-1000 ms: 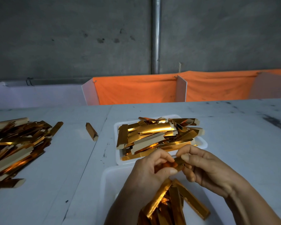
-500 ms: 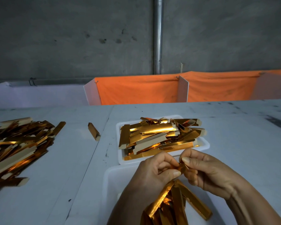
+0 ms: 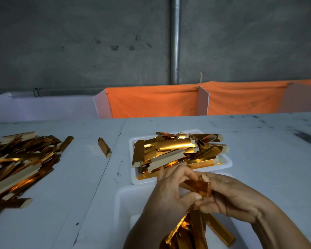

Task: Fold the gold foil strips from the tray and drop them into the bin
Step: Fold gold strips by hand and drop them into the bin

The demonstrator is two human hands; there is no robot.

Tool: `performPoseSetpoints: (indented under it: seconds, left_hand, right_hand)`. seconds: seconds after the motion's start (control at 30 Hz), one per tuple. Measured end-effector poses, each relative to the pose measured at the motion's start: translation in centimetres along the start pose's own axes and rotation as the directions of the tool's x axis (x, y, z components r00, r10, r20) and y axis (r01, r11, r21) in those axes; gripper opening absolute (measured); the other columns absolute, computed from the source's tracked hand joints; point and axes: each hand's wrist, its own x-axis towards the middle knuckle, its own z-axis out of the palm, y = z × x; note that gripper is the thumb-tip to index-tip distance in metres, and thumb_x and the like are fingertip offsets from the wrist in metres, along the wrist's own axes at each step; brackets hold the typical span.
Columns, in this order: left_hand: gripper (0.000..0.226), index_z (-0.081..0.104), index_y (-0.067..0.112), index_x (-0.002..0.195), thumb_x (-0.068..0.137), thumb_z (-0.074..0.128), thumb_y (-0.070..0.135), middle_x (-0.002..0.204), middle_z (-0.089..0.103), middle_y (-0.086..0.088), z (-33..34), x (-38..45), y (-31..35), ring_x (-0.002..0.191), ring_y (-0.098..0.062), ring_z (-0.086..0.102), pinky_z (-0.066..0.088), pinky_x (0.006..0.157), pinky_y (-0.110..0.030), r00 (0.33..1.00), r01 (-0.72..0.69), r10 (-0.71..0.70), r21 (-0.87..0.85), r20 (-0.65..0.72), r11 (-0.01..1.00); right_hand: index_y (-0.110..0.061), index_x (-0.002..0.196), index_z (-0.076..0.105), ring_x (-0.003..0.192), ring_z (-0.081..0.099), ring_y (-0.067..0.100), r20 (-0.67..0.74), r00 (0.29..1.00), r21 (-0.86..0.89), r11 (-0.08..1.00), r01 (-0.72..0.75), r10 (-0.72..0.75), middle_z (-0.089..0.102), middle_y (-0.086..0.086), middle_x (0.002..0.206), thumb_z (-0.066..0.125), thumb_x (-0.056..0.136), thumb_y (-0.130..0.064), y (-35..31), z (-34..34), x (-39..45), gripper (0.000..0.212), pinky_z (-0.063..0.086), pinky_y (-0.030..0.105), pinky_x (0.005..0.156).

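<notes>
Now lifted clear and turned broadside: gold foil strip (image 3: 198, 188), pinched by left hand (image 3: 171, 193) and right hand (image 3: 228, 196), fingers curled on it. Held over white bin (image 3: 126, 200), just before heaped tray (image 3: 226, 163).

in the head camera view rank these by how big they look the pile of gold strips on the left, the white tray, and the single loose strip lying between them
1. pile of gold strips, partly cut off at the left edge, so its full extent is unseen
2. white tray, close in apparent size to the pile
3. single loose strip, clearly smallest
</notes>
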Motion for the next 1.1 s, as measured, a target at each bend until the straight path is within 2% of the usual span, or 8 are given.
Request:
performPoseSetpoints:
  seconds: [0.07, 0.13, 0.27, 0.37, 0.53, 0.7, 0.87, 1.1]
  left_hand:
    - [0.029, 0.049, 0.051, 0.097, 0.084, 0.061, 0.028, 0.140, 0.025, 0.039, -0.1, 0.0, 0.4, 0.143, -0.004, 0.010, 0.015, 0.116, -0.043, 1.000, -0.011, 0.012, -0.072, 0.010, 0.997]
    - [0.025, 0.055, 0.049, 0.093, 0.078, 0.055, 0.029, 0.143, 0.030, 0.035, -0.3, 0.0, 0.8, 0.140, 0.005, 0.014, 0.017, 0.114, -0.034, 0.999, -0.050, 0.046, -0.220, -0.022, 0.974]
    - [0.034, 0.062, 0.041, 0.098, 0.068, 0.077, 0.046, 0.128, 0.052, 0.025, -0.6, 0.1, 0.3, 0.125, -0.001, 0.046, 0.041, 0.101, -0.029, 0.960, 0.017, -0.178, -0.585, -0.218, 0.811]
    - [0.059, 0.059, 0.023, 0.108, 0.057, 0.081, 0.042, 0.108, 0.069, 0.007, -0.3, 0.3, -0.5, 0.104, -0.011, 0.065, 0.051, 0.093, -0.038, 0.952, 0.104, -0.280, -0.724, -0.126, 0.681]
    - [0.030, 0.057, 0.018, 0.106, 0.080, 0.072, 0.014, 0.101, 0.072, 0.006, 0.1, 0.5, -0.9, 0.095, -0.011, 0.068, 0.055, 0.083, -0.031, 0.952, 0.190, -0.299, -0.637, -0.067, 0.748]
    - [0.020, 0.057, 0.024, 0.108, 0.088, 0.062, 0.027, 0.095, 0.073, -0.001, -0.5, 0.0, -0.7, 0.089, -0.022, 0.070, 0.052, 0.090, -0.050, 0.948, 0.299, -0.303, -0.596, 0.096, 0.745]
    - [0.014, 0.056, 0.027, 0.107, 0.094, 0.054, 0.030, 0.093, 0.073, 0.002, -0.2, 0.0, 0.0, 0.084, -0.013, 0.070, 0.056, 0.082, -0.033, 0.962, 0.273, -0.242, -0.470, 0.127, 0.840]
    - [0.027, 0.060, 0.041, 0.107, 0.081, 0.069, 0.041, 0.101, 0.062, 0.023, 0.5, 0.0, 0.3, 0.094, 0.002, 0.058, 0.049, 0.076, -0.012, 0.994, 0.098, -0.105, -0.149, -0.041, 0.984]
  right_hand:
    - [-0.001, 0.120, 0.061, 0.075, 0.069, 0.027, -0.004, 0.999, -0.003, 0.999, 0.045, -0.045, 0.064, 0.022, 0.089, 0.091, 0.060, -0.026, 0.0, 0.0, 0.0, 0.071, 0.061, 0.032, 0.063]
    - [0.003, 0.122, 0.055, 0.072, 0.066, 0.024, -0.039, 0.995, -0.032, 0.995, 0.092, -0.094, 0.063, 0.017, 0.084, 0.081, 0.069, -0.018, 0.0, 0.0, 0.1, 0.062, 0.059, 0.031, 0.061]
    - [0.001, 0.110, 0.052, 0.071, 0.065, 0.021, 0.002, 0.994, -0.150, 0.983, 0.110, -0.111, 0.063, 0.010, 0.079, 0.071, 0.074, -0.004, -0.1, 0.6, 0.0, 0.041, 0.057, 0.031, 0.065]
    - [-0.003, 0.103, 0.052, 0.070, 0.064, 0.015, 0.042, 0.998, -0.309, 0.949, 0.067, -0.057, 0.061, 0.004, 0.075, 0.070, 0.076, 0.000, 0.1, 1.2, 0.1, 0.032, 0.054, 0.028, 0.070]
    - [-0.007, 0.100, 0.057, 0.077, 0.066, 0.015, -0.001, 1.000, -0.455, 0.890, 0.018, -0.021, 0.065, 0.002, 0.079, 0.073, 0.078, -0.006, 0.7, 1.5, 0.6, 0.028, 0.054, 0.030, 0.077]
    - [-0.013, 0.097, 0.064, 0.078, 0.065, 0.022, -0.186, 0.945, -0.410, 0.895, 0.175, -0.270, 0.066, 0.010, 0.080, 0.067, 0.078, -0.045, 0.5, 1.3, 0.8, 0.037, 0.051, 0.023, 0.064]
    - [-0.014, 0.082, 0.068, 0.053, 0.048, 0.012, -0.167, 0.918, -0.331, 0.897, 0.292, -0.361, 0.052, 0.008, 0.064, 0.062, 0.080, -0.034, 0.4, 1.2, 0.8, 0.021, 0.042, 0.019, 0.050]
    - [-0.009, 0.083, 0.068, 0.043, 0.051, 0.015, -0.210, 0.932, -0.206, 0.945, 0.254, -0.296, 0.055, 0.017, 0.063, 0.065, 0.078, -0.016, 0.4, 0.4, 0.9, 0.009, 0.045, 0.019, 0.041]
